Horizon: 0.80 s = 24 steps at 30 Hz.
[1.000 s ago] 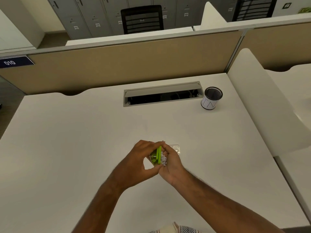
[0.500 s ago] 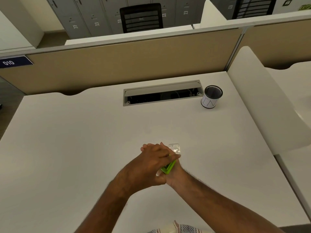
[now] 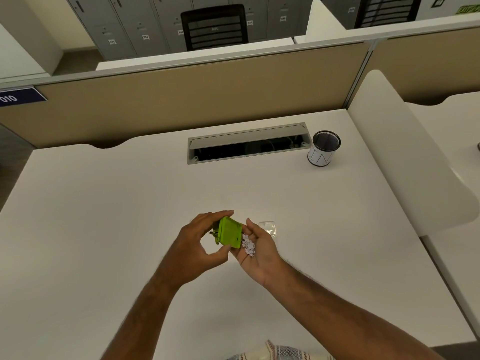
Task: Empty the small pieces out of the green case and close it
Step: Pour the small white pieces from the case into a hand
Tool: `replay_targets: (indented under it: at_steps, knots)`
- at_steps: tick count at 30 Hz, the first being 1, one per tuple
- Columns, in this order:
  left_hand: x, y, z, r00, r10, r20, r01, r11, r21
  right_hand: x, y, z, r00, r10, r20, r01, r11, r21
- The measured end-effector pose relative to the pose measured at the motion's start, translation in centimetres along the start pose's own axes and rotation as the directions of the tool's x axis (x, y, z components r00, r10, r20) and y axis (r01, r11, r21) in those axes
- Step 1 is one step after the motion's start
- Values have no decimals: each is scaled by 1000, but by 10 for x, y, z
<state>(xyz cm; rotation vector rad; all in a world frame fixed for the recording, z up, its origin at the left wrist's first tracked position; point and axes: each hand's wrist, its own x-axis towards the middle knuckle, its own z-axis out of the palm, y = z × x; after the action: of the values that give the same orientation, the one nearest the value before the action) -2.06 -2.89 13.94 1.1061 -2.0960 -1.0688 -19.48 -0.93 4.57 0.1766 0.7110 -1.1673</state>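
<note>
Green case (image 3: 229,235) is gripped in the left hand (image 3: 200,245), tipped against the flat, cupped right hand (image 3: 255,249), small white pieces (image 3: 248,246) piled on that palm.

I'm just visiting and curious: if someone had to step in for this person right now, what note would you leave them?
Left hand: grips the green case, tilted toward the right palm.
Right hand: open, palm up, cupping a pile of small white pieces.
A clear lid lies on the desk just behind the right hand.
Done: pieces tipped into the palm.
Left: check the case is empty, put the pieces down, close the case.
</note>
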Motion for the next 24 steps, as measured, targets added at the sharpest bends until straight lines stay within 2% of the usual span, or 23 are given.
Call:
replay_targets:
  at_steps: [7,13,18,24]
  knots:
    - [-1,-6,0,1000,-21,2,21,999,-49,0,0,1,1000,-6,17,6,1000,-2]
    - [-1,-9,1,996,-75,-56,59,967,-247,-2,-4,1,1000,-27,4,27,1000,16]
    - [-5,-12,5,977,-174,-119,97,874,-477,-2,-11,-2,999,-46,27,47,999,-9]
    - [-9,-18,14,955,-269,-126,130,760,-637,2,-22,-3,997,-53,53,53,999,0]
